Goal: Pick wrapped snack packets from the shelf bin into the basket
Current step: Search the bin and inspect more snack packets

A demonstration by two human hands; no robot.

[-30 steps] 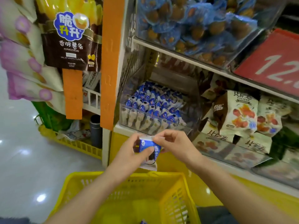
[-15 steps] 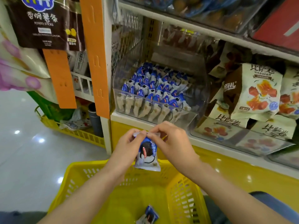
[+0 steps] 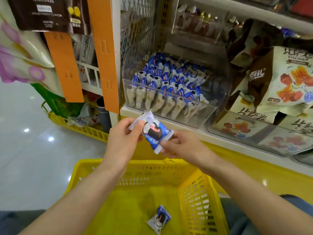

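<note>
Held packet: blue-and-white snack packet (image 3: 155, 131), tilted, in the air over the basket's far rim.
Left grip: left hand (image 3: 123, 141) pinches its 10 o'clock end.
Right grip: right hand (image 3: 184, 146) pinches its 4 o'clock edge.
Basket: yellow basket (image 3: 135, 162) at 6 o'clock, with a second packet (image 3: 159, 218) on its floor.
Shelf bin: clear bin (image 3: 210, 114) at 12 o'clock, filled with rows of like packets.

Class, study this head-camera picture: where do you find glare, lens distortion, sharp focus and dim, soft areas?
Head view: lights glare as white spots on the glossy floor; the wide-angle lens leans the orange shelf upright; the snack packet pinched by the left hand and right hand is sharp; the top right corner is dim and soft.
</note>
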